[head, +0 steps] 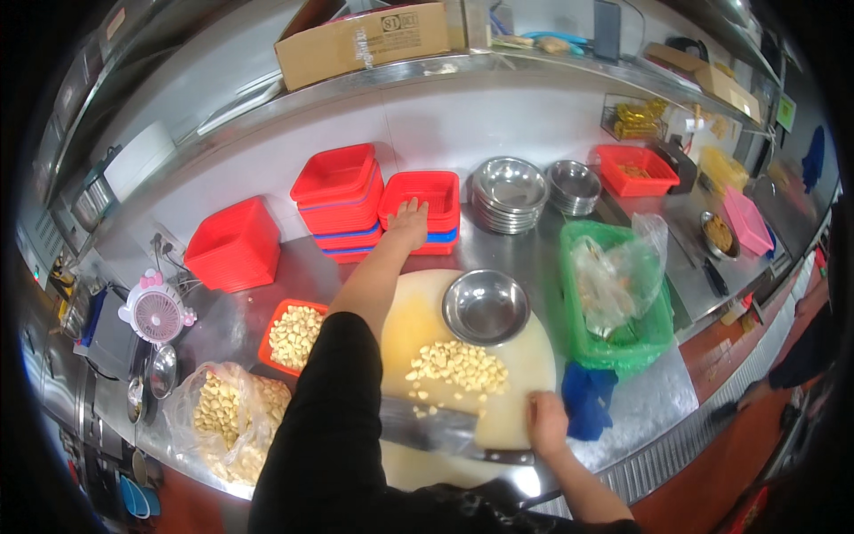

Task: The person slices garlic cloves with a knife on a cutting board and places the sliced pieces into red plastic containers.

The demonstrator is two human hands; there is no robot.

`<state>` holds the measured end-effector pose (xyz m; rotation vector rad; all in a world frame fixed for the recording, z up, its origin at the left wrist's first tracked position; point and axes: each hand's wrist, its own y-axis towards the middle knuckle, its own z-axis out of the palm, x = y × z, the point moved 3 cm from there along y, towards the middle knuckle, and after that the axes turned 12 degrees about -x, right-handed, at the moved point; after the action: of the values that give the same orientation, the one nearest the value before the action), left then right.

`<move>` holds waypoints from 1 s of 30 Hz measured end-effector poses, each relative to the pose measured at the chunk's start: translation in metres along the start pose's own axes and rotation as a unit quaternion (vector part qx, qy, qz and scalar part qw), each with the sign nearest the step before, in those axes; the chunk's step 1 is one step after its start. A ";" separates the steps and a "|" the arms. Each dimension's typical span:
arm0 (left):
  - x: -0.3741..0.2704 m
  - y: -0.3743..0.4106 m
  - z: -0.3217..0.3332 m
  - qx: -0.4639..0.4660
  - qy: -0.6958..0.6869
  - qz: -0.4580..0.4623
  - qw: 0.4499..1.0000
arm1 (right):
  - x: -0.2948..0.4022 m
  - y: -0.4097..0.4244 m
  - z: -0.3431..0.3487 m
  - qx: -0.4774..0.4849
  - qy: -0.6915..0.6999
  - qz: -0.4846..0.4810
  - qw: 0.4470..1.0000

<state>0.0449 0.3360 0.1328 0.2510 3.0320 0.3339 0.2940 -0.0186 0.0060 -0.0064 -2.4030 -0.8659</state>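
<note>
My left hand [408,221] reaches to the back of the counter, fingers spread, over the front of a stack of red plastic baskets [437,193]; whether it touches them is unclear. At the right edge of a round cutting board [534,354] rests my right hand [548,422], its fingers curled and partly hidden. Just left of it lies a cleaver [434,427], its dark handle towards that hand but apart from it. Peeled garlic cloves [460,368] are heaped on the board, with a few small pieces beside the blade. Behind them stands a steel bowl [486,308] with nothing in it.
Left of my arm are an orange-red basket of garlic [293,337] and a plastic bag of garlic [230,414]. A green-lined basket [617,344] and a blue cloth [588,404] lie right. Stacked steel bowls [510,193] stand behind. Another person's arm [794,354] shows far right.
</note>
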 end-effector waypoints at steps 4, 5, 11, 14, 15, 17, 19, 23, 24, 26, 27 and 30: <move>0.014 0.025 0.020 -0.013 0.034 -0.004 0.999 | 0.002 0.001 0.000 0.021 -0.017 -0.007 1.000; 0.013 0.030 0.019 0.003 0.042 0.002 0.999 | 0.000 0.001 0.000 0.022 -0.018 -0.007 1.000; 0.033 0.022 0.006 -0.206 0.005 0.109 0.972 | 0.002 0.006 0.001 0.031 -0.005 -0.008 0.999; 0.033 -0.008 -0.030 -0.393 -0.176 0.142 0.891 | 0.001 0.006 0.002 0.022 -0.004 -0.021 1.000; 0.029 -0.025 -0.041 -0.390 -0.203 0.147 0.886 | -0.001 0.006 0.003 0.011 0.000 -0.034 0.999; 0.013 -0.072 -0.057 -0.366 -0.258 0.161 0.879 | -0.005 0.001 0.006 0.008 -0.008 -0.026 1.000; 0.012 -0.131 -0.075 -0.284 -0.212 0.182 0.917 | -0.008 -0.001 0.008 0.017 -0.010 -0.010 1.000; 0.050 -0.241 -0.049 -0.154 -0.130 0.169 0.965 | 0.011 0.011 -0.015 0.218 0.118 0.217 0.944; 0.060 -0.260 -0.040 -0.116 -0.125 0.161 0.972 | 0.029 0.011 -0.028 0.267 0.112 0.130 0.948; 0.077 -0.289 -0.018 -0.039 -0.112 0.148 0.982 | 0.062 0.004 -0.045 0.353 0.100 -0.045 0.929; 0.077 -0.295 -0.015 -0.052 -0.117 0.149 0.981 | 0.066 -0.002 -0.043 0.345 0.055 -0.099 0.932; 0.072 -0.310 -0.020 -0.127 -0.139 0.151 0.970 | 0.073 -0.018 -0.034 0.360 -0.051 -0.210 0.908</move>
<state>-0.0751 0.0455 0.0787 0.6775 2.6378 0.6429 0.2472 -0.0656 0.0549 0.7879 -2.7279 -0.0887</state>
